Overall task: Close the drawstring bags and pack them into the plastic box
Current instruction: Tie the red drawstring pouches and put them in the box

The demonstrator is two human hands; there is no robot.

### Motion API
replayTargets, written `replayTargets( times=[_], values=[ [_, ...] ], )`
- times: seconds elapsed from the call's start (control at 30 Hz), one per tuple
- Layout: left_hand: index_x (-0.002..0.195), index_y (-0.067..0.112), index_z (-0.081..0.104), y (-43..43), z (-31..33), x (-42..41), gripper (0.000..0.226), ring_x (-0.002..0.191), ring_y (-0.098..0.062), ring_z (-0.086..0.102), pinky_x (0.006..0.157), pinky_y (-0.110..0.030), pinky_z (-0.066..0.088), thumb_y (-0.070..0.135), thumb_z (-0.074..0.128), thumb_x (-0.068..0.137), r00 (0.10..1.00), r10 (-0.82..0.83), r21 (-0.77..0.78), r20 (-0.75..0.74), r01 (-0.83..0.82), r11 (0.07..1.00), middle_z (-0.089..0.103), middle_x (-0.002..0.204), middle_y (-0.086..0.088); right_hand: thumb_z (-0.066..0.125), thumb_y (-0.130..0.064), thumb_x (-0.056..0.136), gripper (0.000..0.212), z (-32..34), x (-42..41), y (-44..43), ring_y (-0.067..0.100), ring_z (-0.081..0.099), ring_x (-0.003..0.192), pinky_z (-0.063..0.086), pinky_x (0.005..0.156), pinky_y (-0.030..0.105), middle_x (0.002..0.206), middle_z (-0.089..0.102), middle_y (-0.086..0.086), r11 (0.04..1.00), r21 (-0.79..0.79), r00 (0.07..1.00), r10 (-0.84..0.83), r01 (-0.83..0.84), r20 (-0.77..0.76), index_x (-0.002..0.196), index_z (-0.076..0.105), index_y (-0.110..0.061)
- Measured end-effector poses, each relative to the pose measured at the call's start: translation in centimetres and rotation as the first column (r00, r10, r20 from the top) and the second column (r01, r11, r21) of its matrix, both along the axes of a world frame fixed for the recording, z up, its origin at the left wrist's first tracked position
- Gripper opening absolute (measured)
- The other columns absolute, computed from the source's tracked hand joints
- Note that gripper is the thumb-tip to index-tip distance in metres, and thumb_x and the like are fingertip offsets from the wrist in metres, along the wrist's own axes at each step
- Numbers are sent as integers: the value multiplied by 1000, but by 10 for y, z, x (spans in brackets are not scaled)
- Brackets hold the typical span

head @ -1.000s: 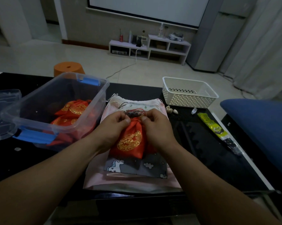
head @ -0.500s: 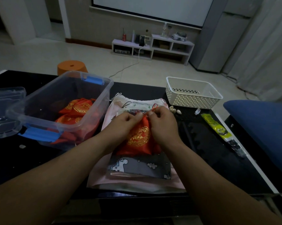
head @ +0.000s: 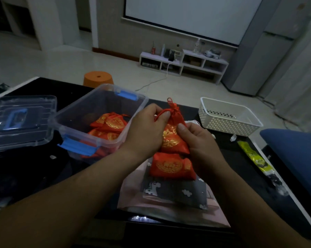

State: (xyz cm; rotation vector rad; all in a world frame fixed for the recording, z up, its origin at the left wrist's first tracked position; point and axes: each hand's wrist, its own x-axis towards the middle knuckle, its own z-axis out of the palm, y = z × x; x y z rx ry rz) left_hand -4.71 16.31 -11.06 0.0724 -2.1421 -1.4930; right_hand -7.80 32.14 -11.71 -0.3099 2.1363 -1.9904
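Both hands hold one red drawstring bag (head: 172,135) upright above the tabletop (head: 230,156), my left hand (head: 145,129) pinching its cord at the cinched neck, my right hand (head: 199,140) gripping its body, with the plastic box (head: 79,108) just left, nearest my left hand.

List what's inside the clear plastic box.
Inside the plastic box lie red drawstring bags with gold print, piled together. How many cannot be told: the upper ones cover whatever is beneath.

Shiny red satin bag (head: 173,135), clear glossy plastic box (head: 76,119), glossy black table (head: 240,163).
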Motion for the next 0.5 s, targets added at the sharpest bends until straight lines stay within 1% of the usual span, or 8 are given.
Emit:
replayTargets(
  times=[0.07,0.1,0.17,0.23,0.27,0.33,0.4,0.5],
  values=[
    [108,22,65,-15,11,5,14,89,-10,69,82,-46,59,33,59,105,999,22,57,-24,-21,998,71,95,5,60,-34,105,24,5,2,-19,27,70,71,57,63,40,82,75,9,999,23,998,-22,23,-63,100,69,-12],
    [114,23,63,-23,16,6,14,90,-14,70,82,-49,60,33,58,105,999,39,97,-23,-37,995,70,98,3,60,-34,105,24,8,2,-27,24,66,66,52,57,35,77,72,8,999,18,996,-26,27,-84,98,68,-12],
    [122,24,58,-47,27,8,19,89,-17,70,78,-47,61,31,58,104,994,104,206,-18,-98,974,68,100,1,59,-33,106,25,17,-2,-51,22,65,64,52,56,33,76,71,9,999,34,992,-10,15,-126,97,69,-12],
    [124,24,58,-78,35,4,21,82,-6,70,67,-32,59,27,61,103,981,192,305,-32,-174,936,68,100,1,57,-32,107,26,27,-11,-81,18,62,57,48,51,31,68,66,6,997,79,984,27,-13,-175,95,68,-11],
    [123,24,59,-91,38,2,22,79,-2,70,66,-28,58,27,62,102,973,228,348,-30,-203,915,69,100,2,55,-31,108,27,31,-17,-97,15,58,51,44,48,29,61,62,2,995,100,980,41,-22,-197,93,66,-12],
    [120,26,62,-118,41,1,21,90,-8,72,75,-36,62,31,64,100,964,267,397,9,-249,883,69,106,2,54,-31,108,26,38,-28,-130,14,57,51,41,49,27,60,60,-1,991,129,974,61,-34,-219,92,65,-14],
    [118,27,63,-136,42,3,18,99,-16,70,84,-41,61,31,62,100,955,291,377,54,-290,880,68,111,1,54,-33,108,25,41,-37,-154,16,61,60,43,49,25,72,63,3,984,171,976,76,-41,-206,96,66,-14],
    [119,26,59,-153,40,7,17,99,-13,63,84,-30,50,26,59,101,929,364,226,71,-370,901,63,105,10,54,-39,107,32,34,-47,-171,21,64,68,43,54,27,78,67,6,932,362,963,81,18,-258,94,67,-13]
  ],
)
